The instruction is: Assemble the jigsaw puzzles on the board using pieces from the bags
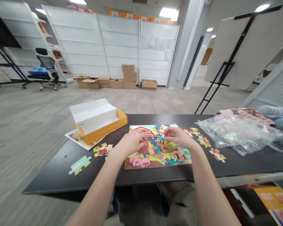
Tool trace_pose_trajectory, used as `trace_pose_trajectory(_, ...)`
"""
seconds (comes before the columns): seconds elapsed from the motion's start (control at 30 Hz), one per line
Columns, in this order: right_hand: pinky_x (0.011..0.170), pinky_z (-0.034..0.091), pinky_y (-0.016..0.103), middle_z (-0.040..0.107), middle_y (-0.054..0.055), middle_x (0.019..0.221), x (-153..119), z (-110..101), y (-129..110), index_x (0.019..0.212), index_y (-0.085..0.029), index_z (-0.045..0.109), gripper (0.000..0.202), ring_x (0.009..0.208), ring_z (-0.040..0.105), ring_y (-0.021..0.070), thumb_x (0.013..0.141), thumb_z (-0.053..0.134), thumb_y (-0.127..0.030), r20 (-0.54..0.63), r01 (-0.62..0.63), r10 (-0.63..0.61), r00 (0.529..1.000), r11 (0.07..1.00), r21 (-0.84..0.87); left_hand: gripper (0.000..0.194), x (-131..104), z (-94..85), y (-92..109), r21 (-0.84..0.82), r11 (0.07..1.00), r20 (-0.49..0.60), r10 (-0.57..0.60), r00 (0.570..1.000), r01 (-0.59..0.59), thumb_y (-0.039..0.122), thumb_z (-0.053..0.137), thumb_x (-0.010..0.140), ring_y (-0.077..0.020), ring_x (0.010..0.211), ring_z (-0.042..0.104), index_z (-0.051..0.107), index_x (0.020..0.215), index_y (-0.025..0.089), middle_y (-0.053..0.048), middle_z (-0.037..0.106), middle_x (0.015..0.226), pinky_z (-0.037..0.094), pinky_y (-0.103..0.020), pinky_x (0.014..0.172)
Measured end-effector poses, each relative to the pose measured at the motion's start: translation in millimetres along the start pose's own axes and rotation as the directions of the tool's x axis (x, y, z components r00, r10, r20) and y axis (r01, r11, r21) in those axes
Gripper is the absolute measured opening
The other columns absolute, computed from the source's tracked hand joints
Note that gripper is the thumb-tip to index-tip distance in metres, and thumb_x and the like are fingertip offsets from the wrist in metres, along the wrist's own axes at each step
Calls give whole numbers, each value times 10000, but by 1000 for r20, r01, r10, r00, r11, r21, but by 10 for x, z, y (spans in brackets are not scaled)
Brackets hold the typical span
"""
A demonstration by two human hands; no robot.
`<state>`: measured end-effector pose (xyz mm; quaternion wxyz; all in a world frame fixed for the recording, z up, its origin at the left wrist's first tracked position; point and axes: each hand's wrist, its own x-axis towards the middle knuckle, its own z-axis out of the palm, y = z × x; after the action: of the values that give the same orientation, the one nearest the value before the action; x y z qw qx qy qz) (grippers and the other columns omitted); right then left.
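A colourful farm jigsaw puzzle [145,161] lies flat on the dark table in front of me, its left part showing a red barn and a pink pig. My left hand [134,141] rests over the barn area, fingers bent and slightly apart, with nothing visible in them. Over the upper right part, my right hand [178,135] pinches a small puzzle piece [163,135] between thumb and fingers, mostly hidden. Loose light-green pieces [80,164] and brown-and-pink pieces [103,150] lie left of the puzzle. More loose pieces [204,140] are scattered to its right.
An open yellow box [106,128] with a white inside sits at the left on a printed picture sheet [76,138]. Clear plastic bags [240,130] cover the table's right side. Cardboard boxes [129,77] stand by white shelving across the floor.
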<state>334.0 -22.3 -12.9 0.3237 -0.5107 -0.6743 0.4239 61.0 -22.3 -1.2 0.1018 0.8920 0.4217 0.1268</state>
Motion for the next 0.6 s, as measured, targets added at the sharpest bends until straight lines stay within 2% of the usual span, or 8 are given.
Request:
trace_pose_trajectory(0.17, 758, 543, 308, 670, 18, 810, 105, 132, -17, 849, -182, 646, 201, 783, 662, 167, 711, 738, -297, 57, 40, -37, 998, 998, -47, 172, -22, 35, 9, -30, 1000, -29, -9, 1000, 8, 259, 612, 888, -248, 1132, 626, 725, 1014, 234, -78, 699, 1151, 497, -363, 999)
trace_pose_trajectory(0.33, 731, 547, 305, 701, 24, 849, 178, 277, -4, 853, -186, 656, 156, 759, 671, 167, 711, 703, -229, 81, 53, -43, 996, 992, -119, 253, -17, 49, 102, -36, 996, -29, 75, 997, -76, 242, 652, 862, -254, 1151, 607, 691, 1112, 229, -76, 700, 1151, 502, -370, 992)
trace_pose_trajectory(0.47, 728, 554, 309, 706, 18, 796, 188, 296, 24, 861, -186, 656, 148, 736, 679, 170, 721, 695, -210, 102, 64, -51, 994, 989, -134, 349, 22, 93, 187, -52, 991, 22, 123, 992, -122, 277, 724, 822, -275, 1160, 605, 666, 1161, 217, -86, 696, 1204, 498, -392, 991)
trace_pose_trajectory(0.6, 754, 561, 313, 709, 15, 785, 184, 274, 73, 856, -190, 644, 157, 759, 686, 174, 715, 708, -210, 81, 63, -56, 995, 995, -78, 428, 108, 169, 223, -57, 989, 49, 142, 989, -140, 302, 757, 809, -284, 1188, 598, 645, 1215, 227, -84, 687, 1243, 491, -405, 1001)
